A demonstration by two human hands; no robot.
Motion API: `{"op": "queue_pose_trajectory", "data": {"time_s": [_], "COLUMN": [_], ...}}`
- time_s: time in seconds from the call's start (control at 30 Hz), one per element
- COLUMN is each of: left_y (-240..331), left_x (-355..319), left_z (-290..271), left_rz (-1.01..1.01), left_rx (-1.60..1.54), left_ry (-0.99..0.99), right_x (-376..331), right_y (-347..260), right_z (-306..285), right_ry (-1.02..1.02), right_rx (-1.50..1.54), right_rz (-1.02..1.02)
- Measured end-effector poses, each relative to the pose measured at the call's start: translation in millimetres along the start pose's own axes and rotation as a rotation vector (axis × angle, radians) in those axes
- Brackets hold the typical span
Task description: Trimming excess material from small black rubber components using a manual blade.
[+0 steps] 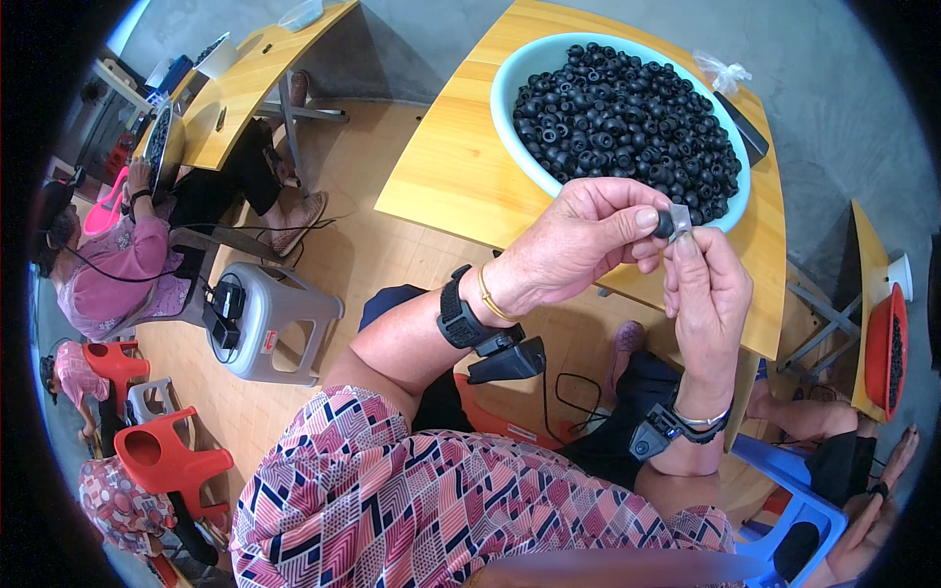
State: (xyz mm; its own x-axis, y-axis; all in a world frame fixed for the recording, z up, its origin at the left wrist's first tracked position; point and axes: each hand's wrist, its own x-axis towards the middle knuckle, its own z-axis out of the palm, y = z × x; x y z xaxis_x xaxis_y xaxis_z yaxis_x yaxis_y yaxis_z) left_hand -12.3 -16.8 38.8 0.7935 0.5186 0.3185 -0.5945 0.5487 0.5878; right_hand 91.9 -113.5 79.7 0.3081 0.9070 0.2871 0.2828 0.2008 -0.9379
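Note:
Between the thumb and fingers of my left hand [603,230] is a small round black rubber-like piece [665,224]. My right hand [708,279] is closed in a pinch on a thin flat greyish piece [681,217], see-through or shiny, which meets the black piece. I cannot tell whether it is a blade or plastic. Both hands are at the near edge of a large pale-blue basin [502,103], heaped with small black hollow pieces [613,122] of the same look. The basin stands on a yellow wooden table [441,167].
A dark flat bar [742,127] and a crumpled clear plastic bag [722,72] lie beside the basin. At left, a person in pink [127,260] works at another table [235,93], near a grey stool [274,314]. To the right are a red basin [887,353] and a blue stool [794,495].

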Motion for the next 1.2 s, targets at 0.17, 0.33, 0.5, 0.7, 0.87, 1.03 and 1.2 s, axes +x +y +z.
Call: {"op": "queue_pose_trajectory", "data": {"time_s": [0.17,0.33,0.5,0.7,0.87,1.03,1.2], "left_y": [1,1,3,7,9,14,8], "left_x": [0,0,-1,-1,-1,-2,0], "left_z": [-1,-1,-5,-6,-4,-7,-9], "left_rz": [-0.011,-0.009,0.011,0.010,0.025,-0.084,-0.100], "left_rx": [0.001,0.002,0.094,0.205,0.314,-0.016,-0.081], "left_ry": [0.004,0.007,0.013,0.046,0.133,0.042,-0.062], "right_x": [0,0,-1,-2,-4,-10,-4], "right_y": [-3,-2,3,-2,4,8,18], "right_z": [-1,-1,-1,-5,8,2,-14], "right_ry": [-0.032,-0.025,-0.041,-0.087,-0.141,-0.163,0.113], "right_rx": [-0.062,-0.056,-0.100,-0.171,-0.322,-0.053,-0.142], "right_rz": [-0.012,-0.017,-0.069,0.006,-0.134,-0.068,-0.252]}}
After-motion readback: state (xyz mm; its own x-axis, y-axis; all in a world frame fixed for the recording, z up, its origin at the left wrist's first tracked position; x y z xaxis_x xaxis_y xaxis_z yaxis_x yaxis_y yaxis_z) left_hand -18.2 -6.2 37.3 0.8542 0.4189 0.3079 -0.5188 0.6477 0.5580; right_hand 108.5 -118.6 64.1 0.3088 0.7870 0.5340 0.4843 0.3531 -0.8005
